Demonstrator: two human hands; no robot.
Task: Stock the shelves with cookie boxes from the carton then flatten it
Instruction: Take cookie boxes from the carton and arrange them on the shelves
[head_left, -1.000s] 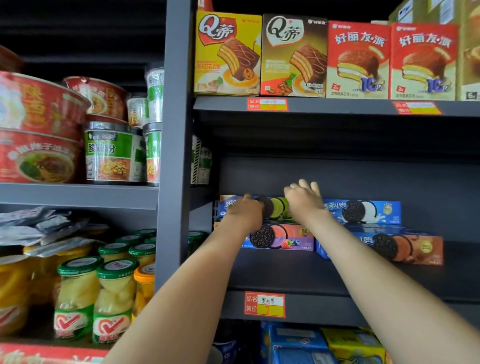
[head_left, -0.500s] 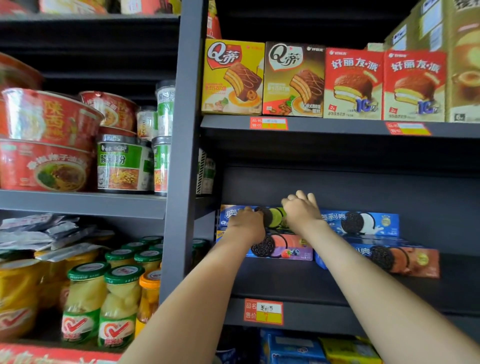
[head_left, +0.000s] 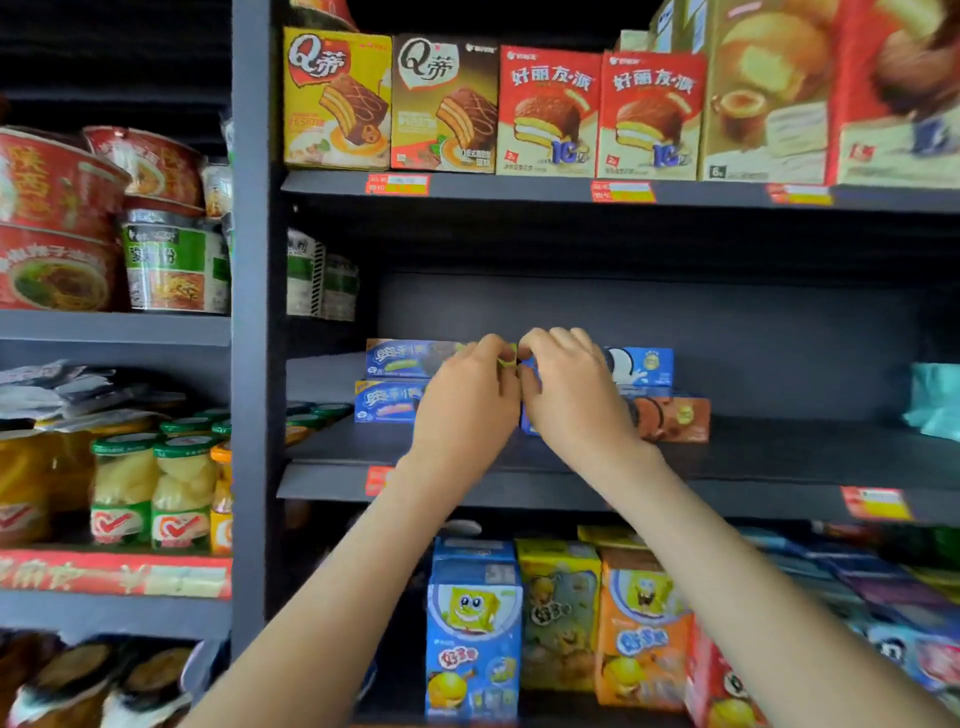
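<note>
Both hands, reaching forward, meet at the seam between two stacks of Oreo boxes, probably to square them side by side. Left hand (head_left: 467, 402) fingers (head_left: 491, 347) curl tight on the upper left box (head_left: 400, 357); right hand (head_left: 571, 402) fingers (head_left: 558, 340) curl over the upper right box (head_left: 644, 366). Both stacks sit well back on the middle shelf (head_left: 779, 454).

Dark shelf (head_left: 779, 457) with two stacks of cookie boxes (head_left: 387, 402) (each two high), teal packet (head_left: 935, 397) far right.
</note>
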